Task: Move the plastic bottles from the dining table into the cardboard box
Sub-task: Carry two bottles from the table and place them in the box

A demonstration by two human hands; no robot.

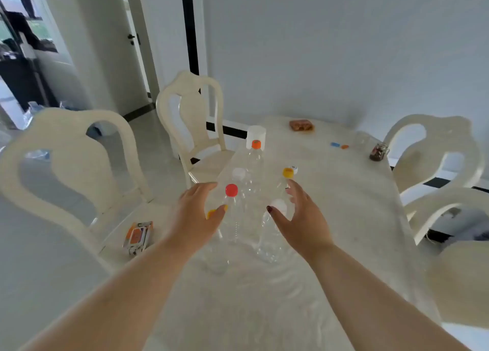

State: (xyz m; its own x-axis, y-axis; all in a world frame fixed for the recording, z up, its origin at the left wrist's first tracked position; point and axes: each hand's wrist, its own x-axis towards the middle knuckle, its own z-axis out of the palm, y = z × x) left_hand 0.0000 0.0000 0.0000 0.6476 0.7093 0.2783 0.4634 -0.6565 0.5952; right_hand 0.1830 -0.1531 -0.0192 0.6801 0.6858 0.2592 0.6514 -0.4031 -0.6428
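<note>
Several clear plastic bottles stand grouped on the white dining table [330, 205]. Among them are a red-capped bottle [232, 213], an orange-capped bottle [255, 160], a yellow-capped bottle [287, 176] and two white-capped bottles [275, 229] [239, 176]. Another bottle with a yellow cap [211, 214] is partly hidden behind my left hand. My left hand [195, 215] is open just left of the red-capped bottle. My right hand [301, 218] is open just right of the nearer white-capped bottle. Neither hand grips anything. No cardboard box is in view.
A white cup [256, 135], a snack packet [301, 125], two loose caps [340, 145] and a small jar [379, 152] lie farther back on the table. Cream chairs [79, 149] [193, 112] [436, 152] surround it. A packet [139, 235] rests on the left chair seat.
</note>
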